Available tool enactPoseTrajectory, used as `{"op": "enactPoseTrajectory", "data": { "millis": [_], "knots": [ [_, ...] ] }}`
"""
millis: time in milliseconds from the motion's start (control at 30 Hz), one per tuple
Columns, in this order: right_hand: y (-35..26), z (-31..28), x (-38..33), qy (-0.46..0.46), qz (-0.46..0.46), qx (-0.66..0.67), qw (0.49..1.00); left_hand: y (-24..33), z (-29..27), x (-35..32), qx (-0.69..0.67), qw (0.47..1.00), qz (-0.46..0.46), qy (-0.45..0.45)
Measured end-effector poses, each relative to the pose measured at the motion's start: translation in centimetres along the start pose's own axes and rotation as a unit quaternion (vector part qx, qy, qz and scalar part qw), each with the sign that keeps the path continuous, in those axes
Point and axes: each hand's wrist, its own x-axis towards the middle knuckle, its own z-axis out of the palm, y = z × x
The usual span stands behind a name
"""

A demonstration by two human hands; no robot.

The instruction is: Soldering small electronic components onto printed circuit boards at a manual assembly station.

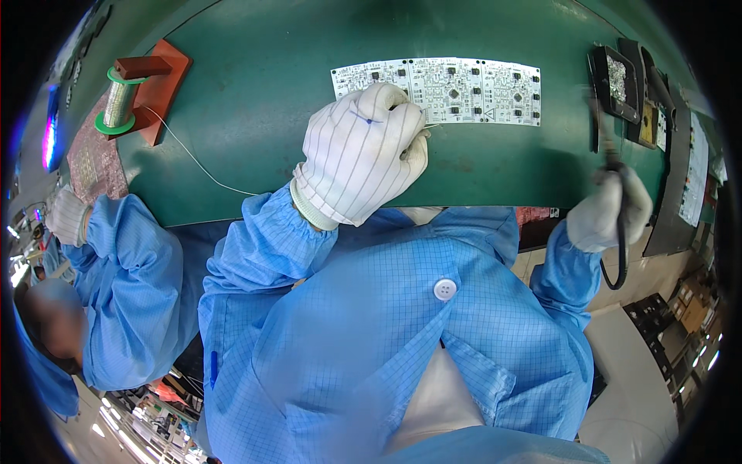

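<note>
A white panel of joined circuit boards [464, 91] with small black parts lies on the green table. My gloved left hand [363, 151] is closed over the panel's lower left edge, covering part of it. A thin end of solder wire [434, 125] sticks out from its fingers beside the boards. The same kind of wire runs from a solder spool [120, 104] at the left and passes out of sight by my left sleeve. At the right, my gloved right hand [610, 209], slightly blurred, grips a soldering iron [610, 158] whose front end points away from me, toward a dark tray.
A red-brown stand [166, 77] carries the spool. The black tray [635, 85] at the far right holds silvery bits, near a small yellowish holder [648, 127]. The iron's black cable [621, 263] loops below my right hand. A co-worker's gloved hand [68, 216] is at the left, beside pink wrap [97, 166].
</note>
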Motion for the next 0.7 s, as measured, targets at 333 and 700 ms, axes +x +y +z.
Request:
{"op": "enactPoseTrajectory", "data": {
  "millis": [333, 700],
  "knots": [
    [1.0, 0.3, 2.0, 0.077, 0.093, -0.053, 0.991, -0.8, -1.2, 0.2, -0.075, 0.99, -0.048, 0.11],
    [-1.6, 4.3, 0.0, -0.085, 0.076, 0.028, 0.993, -3.9, -3.5, -1.7, -0.032, 0.973, -0.22, 0.063]
  ]
}}
